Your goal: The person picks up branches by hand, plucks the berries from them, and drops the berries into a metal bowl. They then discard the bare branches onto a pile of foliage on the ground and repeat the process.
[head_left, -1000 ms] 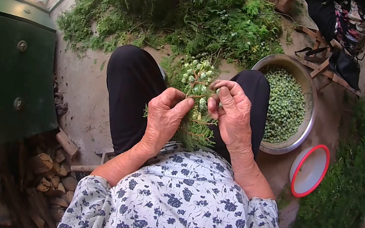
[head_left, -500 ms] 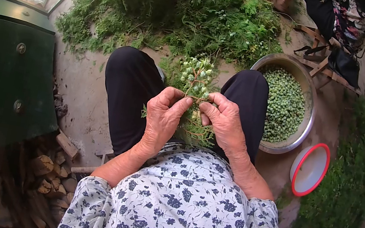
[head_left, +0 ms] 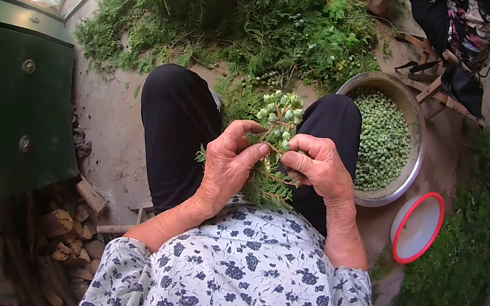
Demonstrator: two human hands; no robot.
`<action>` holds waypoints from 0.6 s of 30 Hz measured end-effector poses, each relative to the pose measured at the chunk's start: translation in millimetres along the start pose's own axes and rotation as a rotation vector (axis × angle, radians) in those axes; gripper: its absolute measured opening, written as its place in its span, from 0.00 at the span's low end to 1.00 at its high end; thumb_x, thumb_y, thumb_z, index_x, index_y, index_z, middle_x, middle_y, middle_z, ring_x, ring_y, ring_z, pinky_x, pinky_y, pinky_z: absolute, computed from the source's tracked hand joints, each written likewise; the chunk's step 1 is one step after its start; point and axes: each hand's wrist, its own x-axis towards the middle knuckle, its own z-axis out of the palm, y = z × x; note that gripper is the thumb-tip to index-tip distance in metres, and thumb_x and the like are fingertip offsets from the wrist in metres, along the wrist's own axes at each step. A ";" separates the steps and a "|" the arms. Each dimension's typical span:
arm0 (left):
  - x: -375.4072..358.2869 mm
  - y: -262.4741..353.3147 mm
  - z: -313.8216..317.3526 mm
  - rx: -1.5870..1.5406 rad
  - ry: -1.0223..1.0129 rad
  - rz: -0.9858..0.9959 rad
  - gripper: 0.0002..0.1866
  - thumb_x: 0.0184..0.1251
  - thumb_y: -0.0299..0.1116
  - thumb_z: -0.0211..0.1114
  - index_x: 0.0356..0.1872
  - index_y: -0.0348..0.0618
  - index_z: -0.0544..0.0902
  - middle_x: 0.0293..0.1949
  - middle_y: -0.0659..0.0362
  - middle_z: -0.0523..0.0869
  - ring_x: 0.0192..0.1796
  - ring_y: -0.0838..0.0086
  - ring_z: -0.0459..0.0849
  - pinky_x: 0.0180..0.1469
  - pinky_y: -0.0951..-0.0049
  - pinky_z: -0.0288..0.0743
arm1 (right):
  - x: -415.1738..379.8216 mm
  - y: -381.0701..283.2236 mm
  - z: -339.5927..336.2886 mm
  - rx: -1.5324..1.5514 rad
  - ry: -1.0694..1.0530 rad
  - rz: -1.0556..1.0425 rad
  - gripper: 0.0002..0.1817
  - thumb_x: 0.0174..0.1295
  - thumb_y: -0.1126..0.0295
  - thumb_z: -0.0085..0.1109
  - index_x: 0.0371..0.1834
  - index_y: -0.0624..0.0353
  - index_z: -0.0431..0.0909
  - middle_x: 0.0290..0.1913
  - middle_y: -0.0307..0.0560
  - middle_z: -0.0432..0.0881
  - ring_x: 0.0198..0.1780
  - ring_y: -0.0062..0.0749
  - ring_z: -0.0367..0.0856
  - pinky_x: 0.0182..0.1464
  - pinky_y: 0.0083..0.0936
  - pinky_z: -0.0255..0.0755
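Note:
My left hand [head_left: 226, 166] pinches the stem of a conifer sprig [head_left: 278, 118] between thumb and forefinger, above my lap. Pale green cones cluster at the sprig's far end, while its leafy green fronds [head_left: 269, 187] hang back toward my shirt. Close by on the right, my right hand [head_left: 323, 167] is closed, thumb against forefinger, on a thin side twig of the same sprig. Its fingertips partly hide what they grip. Beyond my right knee stands a metal basin [head_left: 412, 172] holding many loose green cones [head_left: 384, 145].
A heap of cut conifer branches [head_left: 237, 14] lies ahead. At right are a red-rimmed white bowl [head_left: 418, 228], tipped on its side, and more greenery [head_left: 457, 269]. Another person's hand [head_left: 383, 0] shows near a wooden stool [head_left: 429, 90]. Left: a green cabinet [head_left: 7, 91] and firewood [head_left: 64, 229].
Both hands and the sprig have shifted a little to the right and nearer to me. My right hand has turned and drawn slightly away from my left.

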 end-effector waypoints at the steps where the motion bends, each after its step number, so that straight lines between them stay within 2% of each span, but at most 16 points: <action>1: -1.5 0.2 -0.1 0.078 -0.012 0.012 0.07 0.60 0.23 0.63 0.39 0.35 0.79 0.26 0.66 0.79 0.29 0.89 0.71 0.31 0.87 0.66 | 0.4 2.7 -1.9 -0.006 -0.037 -0.006 0.11 0.61 0.67 0.57 0.27 0.64 0.76 0.18 0.34 0.73 0.17 0.12 0.68 0.16 0.12 0.59; 3: -2.2 -2.8 -0.1 0.157 -0.022 0.024 0.09 0.60 0.23 0.63 0.43 0.36 0.79 0.26 0.66 0.79 0.30 0.89 0.72 0.32 0.87 0.67 | -0.5 3.6 -4.0 -0.012 -0.075 -0.012 0.12 0.62 0.66 0.57 0.25 0.64 0.76 0.17 0.33 0.72 0.16 0.12 0.68 0.16 0.13 0.59; 5: 0.2 -15.3 0.9 0.312 0.014 0.338 0.09 0.62 0.22 0.60 0.43 0.37 0.82 0.32 0.63 0.84 0.35 0.86 0.77 0.40 0.84 0.71 | -2.6 1.9 -5.6 0.014 -0.108 0.011 0.13 0.63 0.66 0.55 0.25 0.64 0.76 0.16 0.33 0.71 0.16 0.13 0.67 0.16 0.13 0.58; 7: 7.9 -19.7 -9.6 0.258 0.074 0.255 0.07 0.62 0.22 0.60 0.40 0.37 0.83 0.34 0.62 0.85 0.36 0.84 0.78 0.40 0.84 0.71 | -7.3 3.6 -10.4 0.108 -0.106 -0.035 0.14 0.63 0.64 0.55 0.26 0.64 0.76 0.17 0.35 0.71 0.14 0.15 0.67 0.15 0.12 0.57; 8: 9.4 -19.6 -13.8 0.230 0.079 0.246 0.08 0.63 0.23 0.60 0.41 0.36 0.83 0.34 0.63 0.84 0.36 0.85 0.77 0.40 0.85 0.71 | -8.7 4.2 -12.8 0.202 -0.102 -0.079 0.15 0.64 0.63 0.54 0.27 0.65 0.76 0.17 0.38 0.72 0.13 0.16 0.66 0.14 0.11 0.57; 9: 8.6 -18.5 -14.7 0.231 0.076 0.246 0.08 0.63 0.23 0.60 0.41 0.36 0.83 0.34 0.63 0.84 0.36 0.85 0.77 0.40 0.85 0.71 | -9.8 1.4 -14.2 0.215 -0.035 -0.080 0.12 0.62 0.66 0.56 0.32 0.66 0.75 0.22 0.41 0.74 0.17 0.17 0.69 0.16 0.11 0.59; 11: 7.5 -13.0 -15.6 0.113 0.056 0.140 0.08 0.63 0.23 0.60 0.42 0.35 0.82 0.34 0.65 0.83 0.36 0.86 0.75 0.40 0.86 0.69 | -1.7 6.9 -9.7 0.446 0.058 -0.174 0.06 0.61 0.75 0.55 0.39 0.66 0.74 0.28 0.41 0.76 0.21 0.16 0.70 0.20 0.12 0.62; 14: 8.1 -18.1 -13.5 0.129 0.048 0.136 0.09 0.62 0.24 0.61 0.44 0.36 0.81 0.31 0.66 0.82 0.33 0.88 0.74 0.37 0.86 0.69 | 9.8 12.4 -2.3 0.560 0.083 -0.207 0.10 0.58 0.79 0.57 0.42 0.66 0.73 0.34 0.41 0.76 0.26 0.16 0.72 0.23 0.11 0.64; 17: 6.4 -11.8 -11.5 0.134 0.042 0.117 0.09 0.62 0.24 0.62 0.43 0.36 0.81 0.30 0.67 0.80 0.32 0.88 0.73 0.36 0.87 0.68 | 9.6 9.2 6.5 0.329 0.097 -0.116 0.12 0.56 0.80 0.58 0.45 0.62 0.77 0.35 0.38 0.75 0.30 0.13 0.71 0.29 0.09 0.65; 18: 5.0 -9.4 -11.4 0.141 0.024 0.079 0.10 0.62 0.24 0.62 0.44 0.36 0.80 0.29 0.68 0.78 0.32 0.89 0.71 0.36 0.88 0.66 | 12.5 9.2 11.1 0.146 0.148 -0.163 0.13 0.55 0.79 0.60 0.45 0.60 0.79 0.35 0.37 0.76 0.31 0.16 0.72 0.31 0.13 0.67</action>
